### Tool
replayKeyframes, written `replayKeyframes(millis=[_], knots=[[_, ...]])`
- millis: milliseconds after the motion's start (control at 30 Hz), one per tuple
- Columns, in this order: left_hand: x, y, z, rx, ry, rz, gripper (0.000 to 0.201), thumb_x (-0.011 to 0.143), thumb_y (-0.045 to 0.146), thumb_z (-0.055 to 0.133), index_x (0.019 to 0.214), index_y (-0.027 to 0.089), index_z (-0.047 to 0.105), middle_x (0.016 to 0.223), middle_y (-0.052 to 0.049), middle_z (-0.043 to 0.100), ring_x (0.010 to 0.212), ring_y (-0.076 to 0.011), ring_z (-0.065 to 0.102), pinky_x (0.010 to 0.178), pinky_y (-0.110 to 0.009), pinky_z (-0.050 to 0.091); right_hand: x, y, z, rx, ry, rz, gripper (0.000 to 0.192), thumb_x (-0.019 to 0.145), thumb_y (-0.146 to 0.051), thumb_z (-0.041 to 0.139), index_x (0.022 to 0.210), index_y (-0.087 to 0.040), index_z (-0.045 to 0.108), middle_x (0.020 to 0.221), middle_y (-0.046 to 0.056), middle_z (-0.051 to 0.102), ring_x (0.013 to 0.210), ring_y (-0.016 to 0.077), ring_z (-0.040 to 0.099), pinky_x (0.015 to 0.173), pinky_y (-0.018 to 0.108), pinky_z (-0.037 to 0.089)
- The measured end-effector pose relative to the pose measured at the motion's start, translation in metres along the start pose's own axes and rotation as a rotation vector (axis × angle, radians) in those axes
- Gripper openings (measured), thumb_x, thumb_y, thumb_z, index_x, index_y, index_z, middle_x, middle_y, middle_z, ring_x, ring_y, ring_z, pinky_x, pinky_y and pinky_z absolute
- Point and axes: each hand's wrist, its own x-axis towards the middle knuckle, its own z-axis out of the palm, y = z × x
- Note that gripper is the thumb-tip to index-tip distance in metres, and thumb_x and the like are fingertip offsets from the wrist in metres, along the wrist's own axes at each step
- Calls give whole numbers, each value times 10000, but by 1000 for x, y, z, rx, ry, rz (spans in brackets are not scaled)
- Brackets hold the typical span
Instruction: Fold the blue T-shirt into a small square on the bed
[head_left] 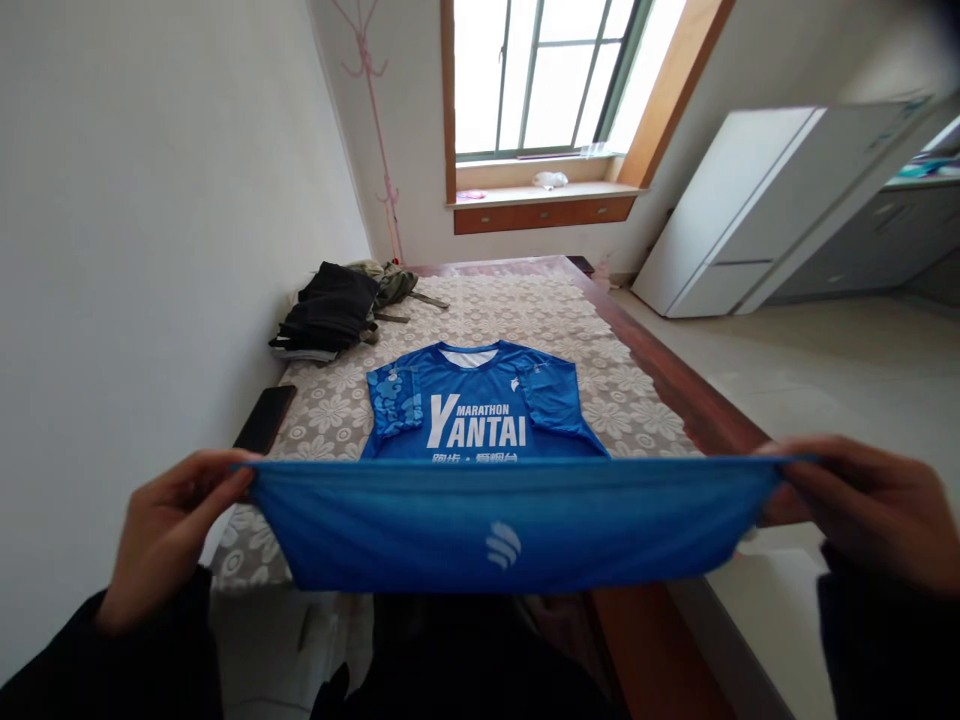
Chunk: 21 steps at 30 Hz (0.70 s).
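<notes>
1. Head view: the left hand [169, 525] sat at eight o'clock in the picture, fingers pinched shut on the left corner of the blue shirt's [480, 420] lifted hem, wrist in a dark sleeve.
2. The right hand [855, 510] sat at four o'clock, likewise pinched shut on the right corner, so the hem was stretched taut and level between the two hands.
3. The rest of the shirt lay flat on the bed [615, 390], collar toward twelve o'clock, its white lettering facing up; the raised hem hid its lower part.
4. A dark phone [264, 418] lay on the bed at nine o'clock from the shirt, near the white wall [150, 250].
5. A pile of dark clothes [330, 312] lay at eleven o'clock from the shirt, well apart from it.
6. The wall closed the bed's left edge; on the right the bed's wooden edge [705, 405] gave onto open floor [825, 370], with a white cabinet [742, 220] at two o'clock.
7. A window [547, 75] stood at twelve o'clock, beyond the bed's far end.
</notes>
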Motion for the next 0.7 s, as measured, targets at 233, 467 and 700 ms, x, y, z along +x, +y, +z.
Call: replayKeyframes(millis=[233,467,700], knots=[[163,24,91,346,-26,252,345,842,448,636,1005,172,763,953,-55,734,788,-187,656,765,-292,526,181,-15,103,41,-197,-177,468,765,-600,784,959,-176,756,883,66,750,813,192,651,802,338,551],[274,-10,179,596,-38,263,285,870,372,605,1041,209,764,1052,-77,724,873,-213,649,772,-297,472,283,29,185,-219,-199,-181,369,783,-519,754,869,-161,735,870,95,763,816,225,676,820,365,553],[270,-24,210,625,-134,238,353,874,379,612,1182,219,677,1142,-68,729,910,-214,667,740,-286,449,289,64,210,-303,-151,-72,443,767,-442,747,1106,-166,675,1014,128,747,779,209,683,773,369,561]])
